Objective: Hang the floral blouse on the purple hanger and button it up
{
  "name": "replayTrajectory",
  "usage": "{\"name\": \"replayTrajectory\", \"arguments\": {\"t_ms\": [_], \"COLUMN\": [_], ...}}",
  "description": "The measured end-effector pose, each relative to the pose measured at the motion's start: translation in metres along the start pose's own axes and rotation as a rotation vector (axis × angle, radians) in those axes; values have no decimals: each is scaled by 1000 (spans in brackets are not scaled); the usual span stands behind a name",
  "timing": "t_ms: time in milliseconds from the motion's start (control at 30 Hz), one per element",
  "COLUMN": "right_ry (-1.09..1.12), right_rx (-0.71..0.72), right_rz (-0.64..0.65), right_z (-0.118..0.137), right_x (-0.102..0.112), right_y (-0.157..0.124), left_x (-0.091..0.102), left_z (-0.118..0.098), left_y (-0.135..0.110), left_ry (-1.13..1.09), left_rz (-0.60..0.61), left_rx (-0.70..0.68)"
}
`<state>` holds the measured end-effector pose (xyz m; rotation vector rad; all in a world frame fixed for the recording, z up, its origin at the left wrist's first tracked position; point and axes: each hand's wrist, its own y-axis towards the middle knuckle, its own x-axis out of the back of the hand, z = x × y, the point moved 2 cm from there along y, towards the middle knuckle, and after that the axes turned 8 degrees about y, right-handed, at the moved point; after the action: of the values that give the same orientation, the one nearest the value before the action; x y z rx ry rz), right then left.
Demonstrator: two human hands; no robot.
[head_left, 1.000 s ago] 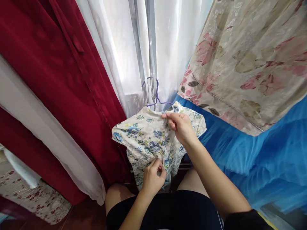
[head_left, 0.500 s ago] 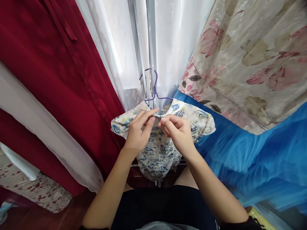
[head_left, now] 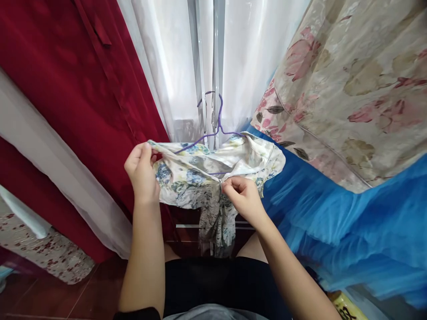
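Observation:
A floral blouse (head_left: 187,193), white with blue and yellow print, hangs on a purple hanger (head_left: 220,113) hooked at a metal rack upright. Its neckline is stretched wide, and the left end of the hanger shows bare across the opening. My left hand (head_left: 142,171) is closed on the neckline edge near the left shoulder, pulling it out sideways. At the middle of the front edge, my right hand (head_left: 243,195) pinches the blouse where the two sides of the collar meet. The right hand's fingertips partly cover that spot.
Dark red cloth (head_left: 110,133) hangs on the left beside sheer white fabric (head_left: 66,164). White drapery (head_left: 167,66) hangs behind the metal rack uprights (head_left: 216,44). To the right are a flowered beige cloth (head_left: 367,98) and blue tulle (head_left: 333,213). A yellow object (head_left: 345,304) lies low right.
My left hand has moved from the neckline's middle out to the left shoulder, drawing the edge with it. The neckline has widened. My right hand stays near the centre, slightly lower.

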<state>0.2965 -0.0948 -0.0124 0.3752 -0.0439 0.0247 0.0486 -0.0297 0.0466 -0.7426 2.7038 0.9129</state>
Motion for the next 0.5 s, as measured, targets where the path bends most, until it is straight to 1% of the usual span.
{"name": "replayTrajectory", "arguments": {"t_ms": [67,100,133,200,267,300,367,400,433,467,500], "right_ry": [-18,-28,-35,-18,52,98,193,230,253,264,255], "right_rx": [-7,-11,-16,-36,-72,-92,-126,-144,-159,-178,-197], "right_rz": [20,28,35,32,-9,-49,-182,-284,-397,-521,-633], "right_z": [0,0,0,-3,-11,-18,-37,-49,-61,-73,-84], "right_x": [-5,-8,-12,-17,-17,-13,0,10,21,32,43], "right_y": [-7,-10,-12,-15,-22,-27,-41,-50,-61,-72,-83], "left_x": [25,36,45,58,65,66,66,64,61,57,52], "left_z": [33,50,66,93,113,121,128,129,126,122,115], "left_y": [10,9,4,-16,-44,-60,-91,-105,-115,-124,-130], "left_ry": [-144,-208,-250,-269,-260,-260,-262,-267,-272,-272,-261], "left_rz": [-101,-138,-159,-155,-134,-119,-63,-27,37,136,267], "left_rx": [270,427,577,740,794,814,853,872,880,867,830]}}
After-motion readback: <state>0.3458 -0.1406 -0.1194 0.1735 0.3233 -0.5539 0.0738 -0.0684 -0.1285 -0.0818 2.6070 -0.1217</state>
